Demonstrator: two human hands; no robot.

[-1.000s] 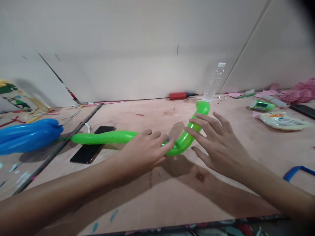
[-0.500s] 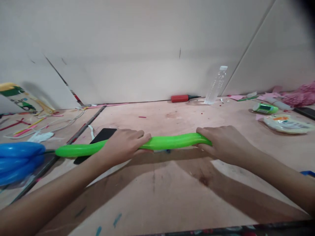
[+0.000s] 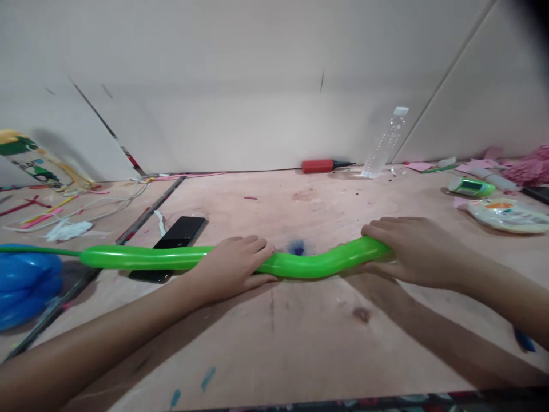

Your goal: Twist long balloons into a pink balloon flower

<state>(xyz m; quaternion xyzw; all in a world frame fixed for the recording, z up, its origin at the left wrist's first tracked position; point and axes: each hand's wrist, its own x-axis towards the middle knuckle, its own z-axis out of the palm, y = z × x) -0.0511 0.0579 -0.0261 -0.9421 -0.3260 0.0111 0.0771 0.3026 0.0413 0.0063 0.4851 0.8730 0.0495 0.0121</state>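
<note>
A long green modelling balloon (image 3: 313,265) stretches across the table between my two hands. My left hand (image 3: 234,264) is wrapped over its middle, fingers closed around it. Round the right end, my right hand (image 3: 407,246) is closed; the tip there is hidden in the palm. Left of my left hand the balloon runs over a black phone (image 3: 182,230), and its thin uninflated tail (image 3: 40,250) passes above a bundle of blue balloons (image 3: 28,289) at the left edge. The balloon dips between the hands and rises toward the right one.
Against the wall lie a red hand pump (image 3: 318,166) and a clear plastic bottle (image 3: 385,143). At right are a green tube (image 3: 470,186), a plastic packet (image 3: 508,216) and pink tufts (image 3: 529,166). At left are a white cable (image 3: 114,200) and a yellow-topped container (image 3: 32,160).
My right hand has moved right, and my left hand slightly right and down. The balloon stretch between them now sags and bends, and the tail has come into view at left.
</note>
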